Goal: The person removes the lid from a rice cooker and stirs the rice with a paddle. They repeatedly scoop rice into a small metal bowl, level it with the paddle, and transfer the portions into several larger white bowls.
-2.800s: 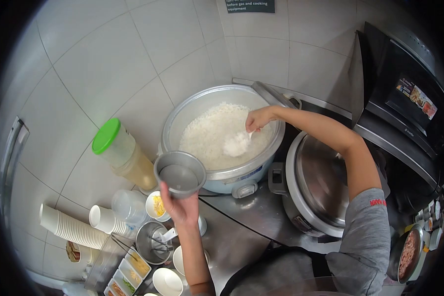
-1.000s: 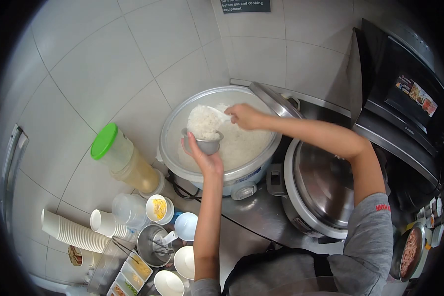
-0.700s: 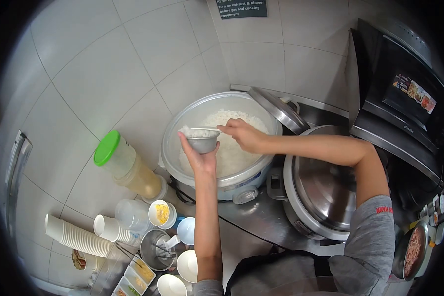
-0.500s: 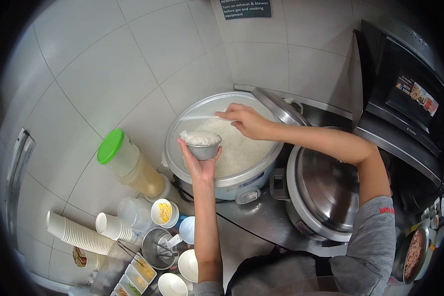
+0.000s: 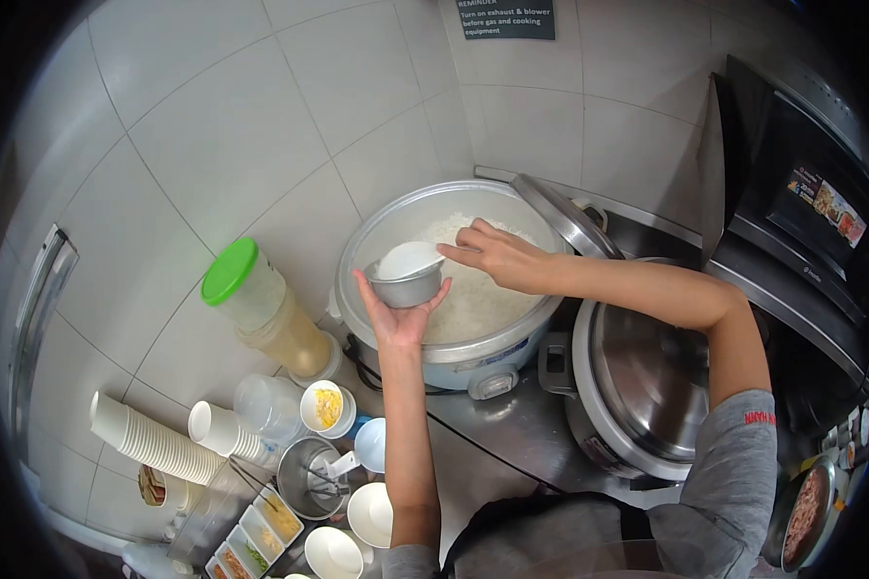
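Note:
My left hand cups a small metal bowl from below, over the front left of a large open rice cooker. Closed around the handle end of a white rice paddle, my right hand is at the bowl's right side. The flat white blade of the rice paddle lies over the bowl's mouth and hides most of what is inside. Cooked white rice fills the lower part of the cooker, behind and right of the bowl.
The cooker's metal lid leans at its back right. A second, lidded cooker stands to the right. On the left are a green-lidded container, stacked paper cups, white bowls, a steel pot and a topping tray.
The paddle has come down from above the cooker onto the bowl, and its blade now covers the heaped rice seen earlier. My right hand has moved closer to the bowl.

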A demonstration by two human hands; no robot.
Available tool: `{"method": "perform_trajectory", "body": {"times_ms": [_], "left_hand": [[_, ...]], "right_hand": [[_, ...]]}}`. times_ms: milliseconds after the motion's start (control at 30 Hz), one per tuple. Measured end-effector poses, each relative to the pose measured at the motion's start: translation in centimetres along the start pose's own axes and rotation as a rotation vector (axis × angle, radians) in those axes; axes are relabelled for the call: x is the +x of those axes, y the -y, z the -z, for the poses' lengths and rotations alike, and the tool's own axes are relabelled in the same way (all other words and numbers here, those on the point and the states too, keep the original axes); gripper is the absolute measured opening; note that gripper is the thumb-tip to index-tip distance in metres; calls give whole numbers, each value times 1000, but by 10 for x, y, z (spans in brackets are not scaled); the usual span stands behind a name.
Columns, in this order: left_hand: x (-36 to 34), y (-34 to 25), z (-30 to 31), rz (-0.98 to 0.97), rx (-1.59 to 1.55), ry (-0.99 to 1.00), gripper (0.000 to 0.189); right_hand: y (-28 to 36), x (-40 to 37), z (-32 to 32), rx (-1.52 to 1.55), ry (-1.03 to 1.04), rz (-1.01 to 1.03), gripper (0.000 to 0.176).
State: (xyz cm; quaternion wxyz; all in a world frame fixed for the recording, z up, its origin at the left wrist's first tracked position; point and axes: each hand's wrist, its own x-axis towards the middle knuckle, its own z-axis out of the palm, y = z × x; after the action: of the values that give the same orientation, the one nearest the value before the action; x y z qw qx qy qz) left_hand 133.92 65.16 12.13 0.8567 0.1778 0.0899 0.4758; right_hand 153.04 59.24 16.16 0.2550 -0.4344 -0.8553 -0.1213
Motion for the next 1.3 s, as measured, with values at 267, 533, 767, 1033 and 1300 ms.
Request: {"method": "perform_trajectory", "body": {"times_ms": [267,533,767,1033,1300], "left_hand": [[9,10,12,-182,69,90,68],[7,17,-7,-539,98,22,60],[-3,5,-1,-645,129,5,60],[-102,-33,20,-852,67,-94,59],[-206,-63,40,-1108,211,-334,54]], "right_hand": [[-6,9,-2,208,-34,-63,48],[42,-1,-20,395,-183,-312,49],[60,10,-12,369,-147,-146,50],[113,66,26,1035,433,-500,41],[221,85,-24,1254,943,-371,36]]}}
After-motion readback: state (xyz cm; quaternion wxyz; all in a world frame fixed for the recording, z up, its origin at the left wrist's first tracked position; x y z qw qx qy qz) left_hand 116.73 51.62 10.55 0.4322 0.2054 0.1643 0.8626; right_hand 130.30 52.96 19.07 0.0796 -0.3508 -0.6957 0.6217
